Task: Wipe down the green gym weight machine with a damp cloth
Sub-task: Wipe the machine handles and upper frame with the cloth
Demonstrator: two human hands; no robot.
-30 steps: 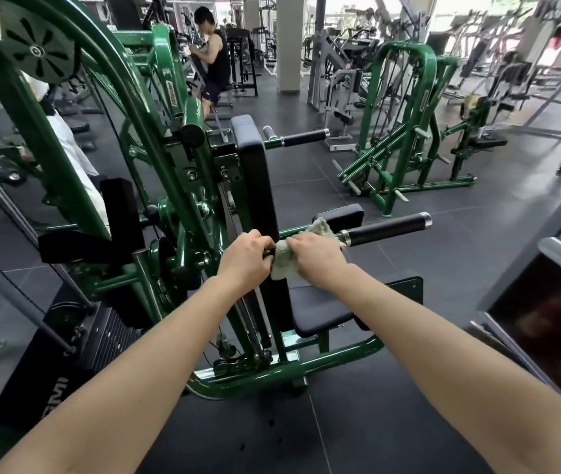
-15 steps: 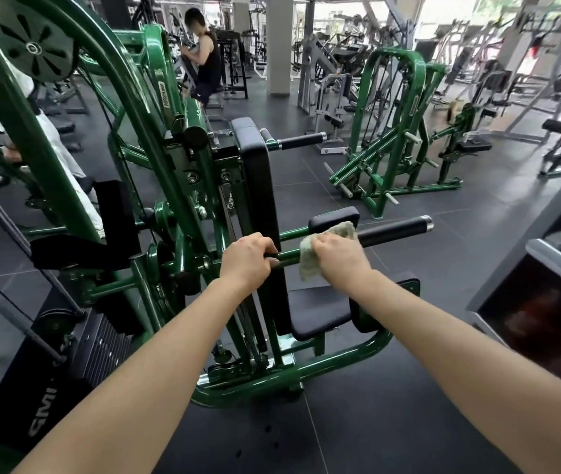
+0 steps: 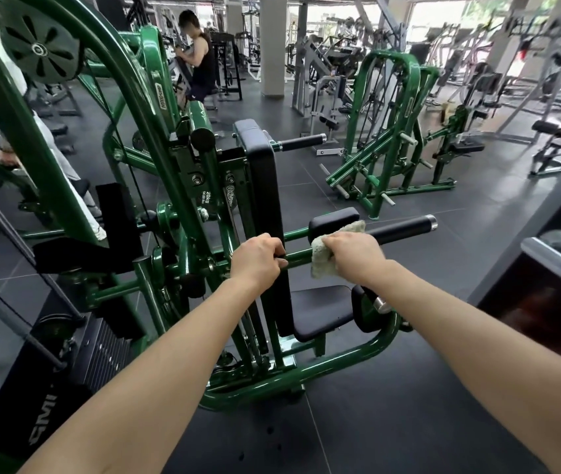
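**Both hands on the handle bar of a green weight machine**

The head view shows 2 bare forearms reaching forward to the green weight machine (image 3: 169, 186). The left hand (image 3: 256, 260) curls its fingers over the green handle bar (image 3: 297, 256), gripping it just in front of the upright black back pad (image 3: 263, 200). The right hand (image 3: 356, 256) holds a pale, crumpled cloth (image 3: 323, 258) (folded over the bar, with one corner sticking up behind the knuckles and another hanging below); its fingers are wrapped round the cloth and press it onto the bar where the green tube meets the black foam grip (image 3: 405, 229). The 2 hands lie near each other on the same bar, apart, with a short stretch of bare green tube between them.

Below the hands sits the black seat pad (image 3: 320, 311), carried on the curved green base tube (image 3: 306, 374). A small black arm pad (image 3: 333, 222) lies just behind the cloth. To the left stand a slotted black pulley wheel (image 3: 41, 49) and a black weight stack (image 3: 101, 354). On the dark floor (image 3: 409, 388) beyond, a second green machine (image 3: 388, 131) stands well apart, and a person in a black top (image 3: 200, 63) sits at other equipment in the background.
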